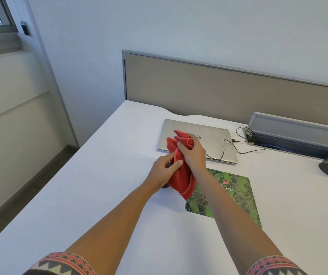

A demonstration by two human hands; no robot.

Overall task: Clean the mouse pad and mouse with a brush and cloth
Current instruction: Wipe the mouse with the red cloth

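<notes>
Both hands, left [162,171] and right [193,153], pinched the cloth [181,181], bunching it; next, wiping the mouse pad [230,195].

Bare forearms with patterned short sleeves

Both arms are bare from sleeve edge to fingertips, with no watch, ring or bracelet showing. The left hand [162,171] and the right hand [194,154] have short, plain nails, seen on the left thumb and one or two fingers [179,162]. At the bottom edge each arm comes out of a sleeve hem: the left sleeve [60,263] and the right sleeve [274,265] share one woven-looking trim, a coral-red band of small flower-like motifs with dark outlines, above a row of cream and dark triangles in zigzag. Dark fabric shows beneath the left trim.
</notes>
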